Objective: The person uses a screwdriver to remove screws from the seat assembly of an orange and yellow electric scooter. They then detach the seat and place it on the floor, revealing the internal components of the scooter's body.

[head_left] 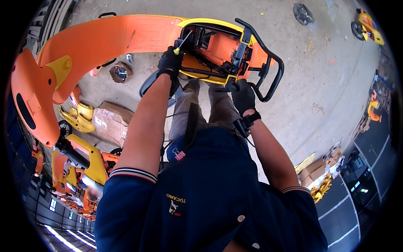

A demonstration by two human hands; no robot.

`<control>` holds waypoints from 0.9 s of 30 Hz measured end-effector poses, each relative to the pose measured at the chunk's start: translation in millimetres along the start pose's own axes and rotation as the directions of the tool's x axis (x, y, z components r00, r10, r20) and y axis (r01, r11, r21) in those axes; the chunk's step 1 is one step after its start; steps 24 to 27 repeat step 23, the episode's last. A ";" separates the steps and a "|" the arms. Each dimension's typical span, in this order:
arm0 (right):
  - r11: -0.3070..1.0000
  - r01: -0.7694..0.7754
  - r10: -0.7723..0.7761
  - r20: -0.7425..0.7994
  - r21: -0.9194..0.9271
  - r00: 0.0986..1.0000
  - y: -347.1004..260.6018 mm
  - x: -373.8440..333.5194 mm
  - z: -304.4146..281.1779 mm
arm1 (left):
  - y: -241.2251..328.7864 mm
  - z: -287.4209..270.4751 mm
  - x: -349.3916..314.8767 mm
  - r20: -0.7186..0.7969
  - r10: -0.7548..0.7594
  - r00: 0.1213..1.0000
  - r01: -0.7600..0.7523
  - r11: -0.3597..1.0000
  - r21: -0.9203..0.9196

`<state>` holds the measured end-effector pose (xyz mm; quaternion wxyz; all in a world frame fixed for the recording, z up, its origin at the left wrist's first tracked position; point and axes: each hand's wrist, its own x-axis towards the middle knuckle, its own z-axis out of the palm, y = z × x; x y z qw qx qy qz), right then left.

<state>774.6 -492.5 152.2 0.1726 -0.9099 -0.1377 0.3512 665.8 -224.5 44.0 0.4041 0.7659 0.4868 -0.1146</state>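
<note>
An orange and yellow scooter (pixel 147 31) stands in front of me, its open body compartment (pixel 220 48) showing black frame parts, wiring and an orange inner panel. My left hand (pixel 170 61), in a black glove, is closed around a screwdriver (pixel 177 51) with a yellow handle. Its shaft slants up over the compartment's left end. At the compartment's near right corner is my right hand (pixel 242 96), also gloved, with curled fingers beside the black tubular rack (pixel 275 80). A short dark bar (pixel 221 90) sticks out left of those fingers; what they grip is partly hidden.
Left on the floor are an open box of small parts (pixel 121 72), a flattened cardboard piece (pixel 111 122) and yellow body panels (pixel 79 117). A grey panel (pixel 149 82) lies by my legs. More scooters (pixel 86 168) stand left; a dark plastic bag (pixel 303 14) lies far right.
</note>
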 end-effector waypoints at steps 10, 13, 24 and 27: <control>0.953 -0.239 0.226 0.089 0.187 0.970 8.8 -0.1 7.7 | -2.9 4.5 3.1 0.022 -0.052 0.998 0.052 0.999 0.004; 0.957 -0.229 0.212 0.106 0.180 0.971 12.0 1.1 8.9 | -4.8 4.3 3.3 0.016 -0.048 0.999 0.048 0.999 0.011; 0.987 -0.143 0.127 0.203 0.067 0.971 40.6 16.1 16.2 | -4.3 -5.8 -22.2 0.083 -0.080 0.993 0.082 0.996 -0.027; 0.987 -0.143 0.127 0.203 0.067 0.971 40.6 16.1 16.2 | -4.3 -5.8 -22.2 0.083 -0.080 0.993 0.082 0.996 -0.027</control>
